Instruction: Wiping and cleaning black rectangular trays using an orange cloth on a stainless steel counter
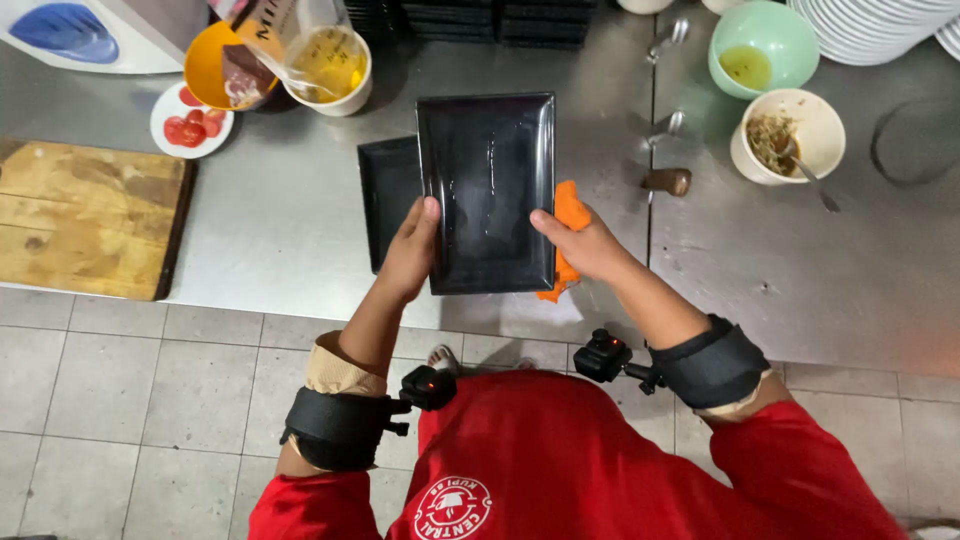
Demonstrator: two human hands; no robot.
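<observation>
The black rectangular tray (487,190) is held above the steel counter (280,215), the left hand (412,250) gripping its edge at 7 o'clock. The right hand (585,245) grips the edge at 4 o'clock together with an orange cloth (571,212). A second black tray (388,195) lies beneath at 9 o'clock, and a wooden board (90,220) sits further left.

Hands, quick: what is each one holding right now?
Left hand: closed on the left edge of the black rectangular plate.
Right hand: holding the plate's right edge and an orange cloth.
</observation>
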